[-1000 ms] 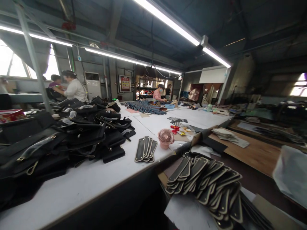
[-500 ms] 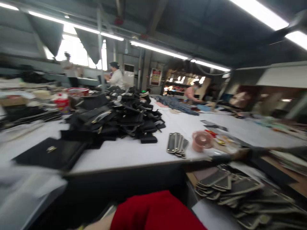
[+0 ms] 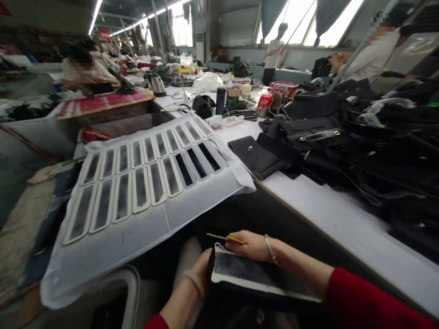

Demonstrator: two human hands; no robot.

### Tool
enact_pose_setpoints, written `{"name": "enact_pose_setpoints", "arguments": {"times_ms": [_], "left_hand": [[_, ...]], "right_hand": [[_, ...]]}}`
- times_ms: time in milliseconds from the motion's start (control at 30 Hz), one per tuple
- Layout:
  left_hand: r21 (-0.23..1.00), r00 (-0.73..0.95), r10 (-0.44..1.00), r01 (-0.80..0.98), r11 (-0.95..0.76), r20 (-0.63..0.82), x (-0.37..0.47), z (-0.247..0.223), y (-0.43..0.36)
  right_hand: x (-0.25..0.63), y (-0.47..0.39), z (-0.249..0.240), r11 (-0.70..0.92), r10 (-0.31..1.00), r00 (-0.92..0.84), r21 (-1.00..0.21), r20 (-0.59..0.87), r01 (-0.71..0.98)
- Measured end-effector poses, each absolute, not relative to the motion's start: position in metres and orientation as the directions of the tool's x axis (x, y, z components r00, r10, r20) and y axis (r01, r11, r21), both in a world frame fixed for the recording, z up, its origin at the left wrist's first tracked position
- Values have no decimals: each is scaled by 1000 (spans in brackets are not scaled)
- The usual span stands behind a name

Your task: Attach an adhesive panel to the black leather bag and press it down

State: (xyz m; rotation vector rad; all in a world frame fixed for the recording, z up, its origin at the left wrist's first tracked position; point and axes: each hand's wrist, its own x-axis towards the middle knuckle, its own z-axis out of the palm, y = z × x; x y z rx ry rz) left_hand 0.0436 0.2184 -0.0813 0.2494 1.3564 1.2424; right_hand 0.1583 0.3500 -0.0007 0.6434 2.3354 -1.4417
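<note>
My right hand (image 3: 252,246) is closed around a thin stick-like tool with a yellow handle (image 3: 235,239); its narrow end points left. Below that hand lies a long dark panel with a pale border (image 3: 247,269), low in front of me. My left hand (image 3: 201,270) grips the panel's left end, its fingertips mostly hidden behind it. To the left, similar pale-bordered dark strips (image 3: 140,192) lie in two rows on a white sheet (image 3: 151,228). Several strips at the right of the nearer row are darker and show no pale border.
Black bags (image 3: 318,132) are heaped on the white table (image 3: 329,219) at right, beside a flat black piece (image 3: 254,155). Farther back are a red container (image 3: 264,105), a dark bottle (image 3: 221,100) and a kettle (image 3: 157,85). Other people work at left and behind.
My view has swung left and down, away from the pink basket and stacked pieces. Both my hands, the bordered panel and the white sheet of strips are now in view.
</note>
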Motion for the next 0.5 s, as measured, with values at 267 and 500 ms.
{"name": "enact_pose_setpoints", "arguments": {"times_ms": [267,500], "left_hand": [[912,-489,780,-321,256,-391,33,-51,181],[913,-619,673,-310,264,-405,64,-103,169]], "right_hand": [[154,356,-14,368,117,-885,-809,-450,459],[154,356,-10,363,60,-888,-819,-455,444]]}}
